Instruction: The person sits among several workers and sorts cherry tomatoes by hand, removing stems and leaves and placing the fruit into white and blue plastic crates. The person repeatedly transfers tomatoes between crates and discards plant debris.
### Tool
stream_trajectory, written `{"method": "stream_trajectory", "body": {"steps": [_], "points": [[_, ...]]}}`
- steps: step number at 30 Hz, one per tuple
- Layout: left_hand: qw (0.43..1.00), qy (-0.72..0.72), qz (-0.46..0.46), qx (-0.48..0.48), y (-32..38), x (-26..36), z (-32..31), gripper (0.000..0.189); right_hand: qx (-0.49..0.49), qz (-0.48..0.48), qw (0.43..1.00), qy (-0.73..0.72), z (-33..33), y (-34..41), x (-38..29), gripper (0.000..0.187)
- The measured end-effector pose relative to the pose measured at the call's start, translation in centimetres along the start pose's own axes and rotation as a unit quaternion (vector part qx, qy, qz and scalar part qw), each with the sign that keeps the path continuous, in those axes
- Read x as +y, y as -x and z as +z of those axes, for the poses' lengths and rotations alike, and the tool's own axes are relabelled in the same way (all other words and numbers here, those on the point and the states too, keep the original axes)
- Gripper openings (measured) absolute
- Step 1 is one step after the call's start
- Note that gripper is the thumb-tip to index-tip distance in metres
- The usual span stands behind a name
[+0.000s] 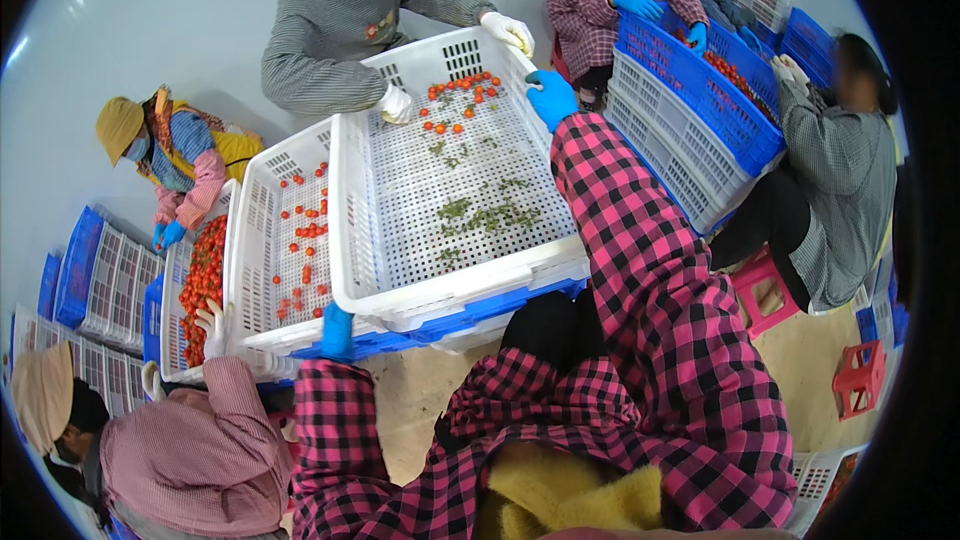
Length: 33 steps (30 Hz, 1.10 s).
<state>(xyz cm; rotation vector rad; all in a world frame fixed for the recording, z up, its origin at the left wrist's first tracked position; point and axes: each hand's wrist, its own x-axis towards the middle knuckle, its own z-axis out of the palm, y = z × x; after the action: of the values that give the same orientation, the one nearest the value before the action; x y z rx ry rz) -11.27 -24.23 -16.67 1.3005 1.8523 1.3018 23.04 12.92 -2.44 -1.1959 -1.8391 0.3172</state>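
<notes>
Before me a white perforated plastic crate (457, 292) sits tilted on top of other crates. My left hand (338, 334), in a blue glove, grips its near left corner, the fingers partly hidden by the rim. At the far right of the same rim, my right hand (553, 100), also blue-gloved, is closed on the edge. Inside lie several cherry tomatoes (459, 82) towards the far end. Loose green stems and leaves (491, 216) are scattered nearer to me. Opposite, a person in white gloves (396, 105) has both hands at the crate's far side.
Left of it stands another white crate (259, 240) with scattered tomatoes, then one heaped with tomatoes (202, 277). Co-workers sit all around. A blue crate (690, 90) tops a stack on the right. Pink (766, 292) and red (859, 379) plastic stools stand at right.
</notes>
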Motion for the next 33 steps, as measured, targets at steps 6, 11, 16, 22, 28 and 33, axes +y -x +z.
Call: {"method": "stream_trajectory", "body": {"steps": [6,11,16,22,28,33], "points": [[0.979,0.185,-0.054,0.073,9.5,2.2,9.6,0.06,-0.099,-0.016,0.989,-0.107,-4.2,4.2,-2.7,0.025],[0.98,0.126,-0.074,0.138,13.3,-0.2,12.2,0.055,0.104,-0.119,0.976,-0.148,-13.2,17.6,-5.3,0.021],[0.982,0.044,0.102,0.153,11.5,6.9,9.9,0.04,0.145,0.214,0.966,-0.031,-19.5,34.6,9.0,0.021],[0.938,-0.087,0.292,0.165,9.8,18.6,11.4,0.042,-0.116,0.504,0.85,0.099,-18.6,61.8,20.5,0.027],[0.928,-0.209,0.308,-0.003,3.4,22.8,12.8,0.028,-0.229,0.657,0.711,-0.104,-8.1,70.3,18.3,0.025],[0.943,-0.262,0.202,-0.025,0.5,21.5,12.6,0.03,-0.245,0.644,0.719,-0.091,-4.3,68.9,17.3,0.024]]}}
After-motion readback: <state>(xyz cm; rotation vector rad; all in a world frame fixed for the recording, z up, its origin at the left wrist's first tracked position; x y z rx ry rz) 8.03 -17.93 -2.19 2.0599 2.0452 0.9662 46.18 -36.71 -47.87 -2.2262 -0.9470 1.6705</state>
